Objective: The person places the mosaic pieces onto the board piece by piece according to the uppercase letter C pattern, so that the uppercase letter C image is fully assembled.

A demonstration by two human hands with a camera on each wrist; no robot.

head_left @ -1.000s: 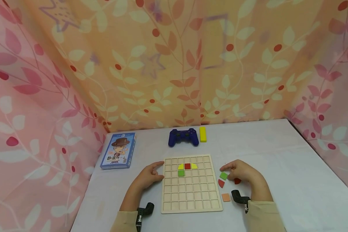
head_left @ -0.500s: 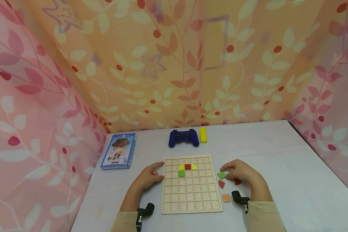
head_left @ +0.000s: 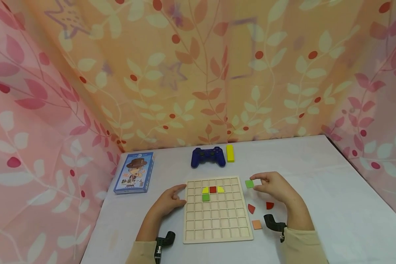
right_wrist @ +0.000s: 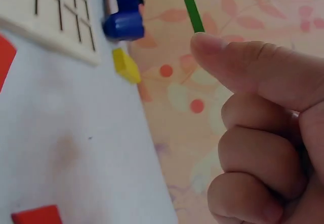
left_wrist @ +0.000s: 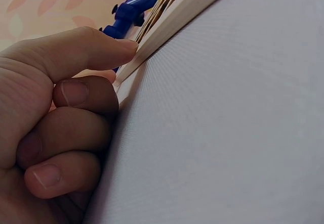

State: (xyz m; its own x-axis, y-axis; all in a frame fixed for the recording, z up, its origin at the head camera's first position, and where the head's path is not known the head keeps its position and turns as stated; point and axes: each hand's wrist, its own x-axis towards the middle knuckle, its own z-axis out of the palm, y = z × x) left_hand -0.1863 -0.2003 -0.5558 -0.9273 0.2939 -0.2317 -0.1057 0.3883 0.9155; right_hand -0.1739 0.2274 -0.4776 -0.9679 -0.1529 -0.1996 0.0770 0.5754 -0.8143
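My right hand (head_left: 274,187) pinches a green square tile (head_left: 249,184) between thumb and index finger, lifted off the table beside the board's upper right side. In the right wrist view the green tile (right_wrist: 193,14) is edge-on above the thumb, the other fingers curled. A pale wooden grid board (head_left: 216,215) lies flat. In its cells sit a red square (head_left: 212,189), a second green square (head_left: 206,197) and two yellow quarter-round tiles (head_left: 220,189). With thumb and index finger extended, my left hand (head_left: 167,201) touches the board's left edge; its other fingers curl in.
Right of the board lie two red quarter-round pieces (head_left: 251,208) and an orange square (head_left: 256,224). Behind it are a blue game controller (head_left: 208,157) and a yellow block (head_left: 230,153). A blue card-game box (head_left: 134,172) lies at the left. Patterned curtains surround the white table.
My right hand has taken hold of the green tile and lifted it, moving away from me, up along the board's right side. The left hand stays at the board's edge.
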